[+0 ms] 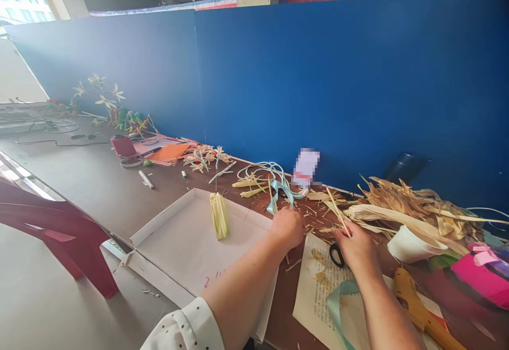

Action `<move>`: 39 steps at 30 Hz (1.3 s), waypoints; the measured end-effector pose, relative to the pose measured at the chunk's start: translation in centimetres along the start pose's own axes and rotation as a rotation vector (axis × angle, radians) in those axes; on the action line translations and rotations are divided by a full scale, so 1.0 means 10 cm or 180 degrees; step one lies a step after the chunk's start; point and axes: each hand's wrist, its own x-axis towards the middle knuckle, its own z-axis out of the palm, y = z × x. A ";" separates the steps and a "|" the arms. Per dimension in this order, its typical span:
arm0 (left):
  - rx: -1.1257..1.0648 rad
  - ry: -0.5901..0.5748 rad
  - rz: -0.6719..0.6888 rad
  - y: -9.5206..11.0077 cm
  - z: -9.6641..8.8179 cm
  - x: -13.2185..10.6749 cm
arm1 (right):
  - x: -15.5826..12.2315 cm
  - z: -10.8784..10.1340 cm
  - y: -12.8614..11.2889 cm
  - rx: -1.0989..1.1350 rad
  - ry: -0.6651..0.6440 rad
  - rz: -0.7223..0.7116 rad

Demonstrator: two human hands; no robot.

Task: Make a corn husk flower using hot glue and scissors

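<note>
My left hand is closed beside the edge of a white cardboard sheet, its fingers pinched by the pale blue ribbon; what they grip is hidden. My right hand is closed on a thin straw strip that points up and left, with black scissors under the palm on a printed paper page. A folded yellow husk bundle lies on the white sheet. Straw scraps litter the brown table around both hands.
A heap of dried husks and a white cup sit to the right, with pink and green material and a yellow glue gun nearer. Craft flowers, orange paper and a maroon chair are left. A blue wall backs the table.
</note>
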 end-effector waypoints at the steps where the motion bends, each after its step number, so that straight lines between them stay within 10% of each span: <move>1: 0.0057 -0.0062 0.0025 0.01 0.01 0.00 | 0.00 0.00 0.01 -0.0069 -0.0014 0.0019; 31: -0.1044 0.0304 -0.0711 -0.05 -0.07 0.03 | 0.04 0.10 0.08 0.0651 -0.0289 -0.0207; 39: -0.1798 0.0159 -0.0410 -0.05 -0.02 0.07 | -0.06 0.08 -0.08 0.2044 -0.0772 0.0261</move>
